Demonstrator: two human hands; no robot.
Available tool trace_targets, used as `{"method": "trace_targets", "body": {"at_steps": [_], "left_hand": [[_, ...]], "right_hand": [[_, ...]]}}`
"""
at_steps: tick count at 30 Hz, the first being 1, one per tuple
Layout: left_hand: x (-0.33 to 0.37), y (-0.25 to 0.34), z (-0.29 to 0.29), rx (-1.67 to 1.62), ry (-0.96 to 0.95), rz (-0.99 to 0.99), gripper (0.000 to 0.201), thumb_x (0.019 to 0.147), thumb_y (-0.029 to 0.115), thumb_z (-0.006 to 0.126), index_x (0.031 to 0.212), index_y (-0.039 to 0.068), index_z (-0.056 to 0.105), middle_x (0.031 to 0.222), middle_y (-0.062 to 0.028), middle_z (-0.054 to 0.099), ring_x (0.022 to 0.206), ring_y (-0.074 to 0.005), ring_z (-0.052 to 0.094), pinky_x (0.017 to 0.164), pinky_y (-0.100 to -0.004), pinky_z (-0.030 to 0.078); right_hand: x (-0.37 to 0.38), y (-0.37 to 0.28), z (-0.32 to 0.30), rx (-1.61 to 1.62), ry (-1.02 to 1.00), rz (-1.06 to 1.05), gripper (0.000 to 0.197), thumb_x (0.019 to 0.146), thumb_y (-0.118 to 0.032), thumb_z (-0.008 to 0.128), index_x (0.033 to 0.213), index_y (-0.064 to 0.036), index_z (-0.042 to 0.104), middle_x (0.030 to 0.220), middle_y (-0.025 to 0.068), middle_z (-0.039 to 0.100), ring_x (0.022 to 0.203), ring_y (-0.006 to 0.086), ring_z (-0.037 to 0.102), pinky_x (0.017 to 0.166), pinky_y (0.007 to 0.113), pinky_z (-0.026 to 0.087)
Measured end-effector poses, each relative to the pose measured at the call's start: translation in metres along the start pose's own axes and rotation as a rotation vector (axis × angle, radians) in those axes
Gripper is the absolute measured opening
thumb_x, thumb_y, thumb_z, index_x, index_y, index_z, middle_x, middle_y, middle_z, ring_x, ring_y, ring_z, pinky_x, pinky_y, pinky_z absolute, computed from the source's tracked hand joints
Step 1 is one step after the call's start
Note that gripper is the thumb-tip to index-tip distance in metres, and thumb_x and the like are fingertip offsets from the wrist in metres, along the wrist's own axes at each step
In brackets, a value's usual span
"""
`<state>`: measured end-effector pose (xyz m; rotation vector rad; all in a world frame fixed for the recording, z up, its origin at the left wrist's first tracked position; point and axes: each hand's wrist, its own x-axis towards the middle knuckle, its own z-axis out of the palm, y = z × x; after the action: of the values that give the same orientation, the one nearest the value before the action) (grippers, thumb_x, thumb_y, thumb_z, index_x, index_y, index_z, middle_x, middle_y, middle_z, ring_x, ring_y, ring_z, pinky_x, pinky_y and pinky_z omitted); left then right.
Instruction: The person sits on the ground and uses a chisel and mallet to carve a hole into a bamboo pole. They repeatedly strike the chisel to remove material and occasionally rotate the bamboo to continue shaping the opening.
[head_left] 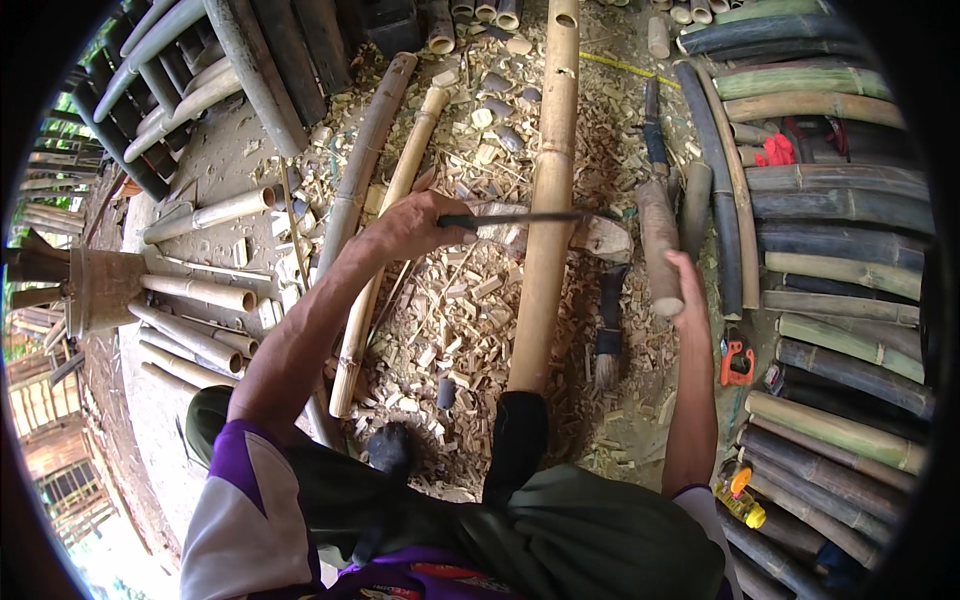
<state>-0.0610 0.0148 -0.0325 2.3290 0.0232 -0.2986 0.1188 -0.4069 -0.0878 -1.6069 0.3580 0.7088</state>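
Dark boot [519, 435] at near end of bamboo pole [545, 300]. Right hand [688, 285] against short log [658, 240], right of pole; fingers hidden, closure cannot be told. Left hand [415, 225] clamped on knife [530, 218], which crosses pole near wooden block [603, 238]. Risk: round pole could roll if poorly braced, skidding the edge.

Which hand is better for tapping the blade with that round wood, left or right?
Probably the right hand: it holds the round wood, right of the bamboo pole. The left hand is busy gripping the blade by its handle.
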Motion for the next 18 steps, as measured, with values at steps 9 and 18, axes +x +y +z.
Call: {"method": "trace_targets", "body": {"at_steps": [9, 18], "left_hand": [[0.001, 0.015, 0.003, 0.393, -0.220, -0.067, 0.053, 0.091, 0.060, 0.063, 0.086, 0.009, 0.077, 0.069, -0.0100, 0.066, 0.067, -0.0266, 0.066, 0.070, -0.0451, 0.052], [0.001, 0.012, 0.012, 0.373, -0.159, -0.052, 0.053, 0.092, 0.059, 0.063, 0.089, 0.009, 0.078, 0.060, -0.0099, 0.064, 0.055, -0.0241, 0.062, 0.060, -0.0424, 0.052]], "right_hand": [[-0.128, 0.035, -0.001, 0.499, -0.366, -0.101, 0.049, 0.089, -0.033, 0.064, 0.122, 0.0011, 0.052, 0.095, 0.0121, 0.062, 0.078, 0.0222, 0.064, 0.061, 0.036, 0.055], [-0.165, 0.037, 0.016, 0.272, -0.251, -0.127, 0.041, 0.084, -0.023, 0.071, 0.114, 0.0013, 0.055, 0.092, 0.0129, 0.063, 0.067, 0.0214, 0.066, 0.052, 0.034, 0.057]]}}
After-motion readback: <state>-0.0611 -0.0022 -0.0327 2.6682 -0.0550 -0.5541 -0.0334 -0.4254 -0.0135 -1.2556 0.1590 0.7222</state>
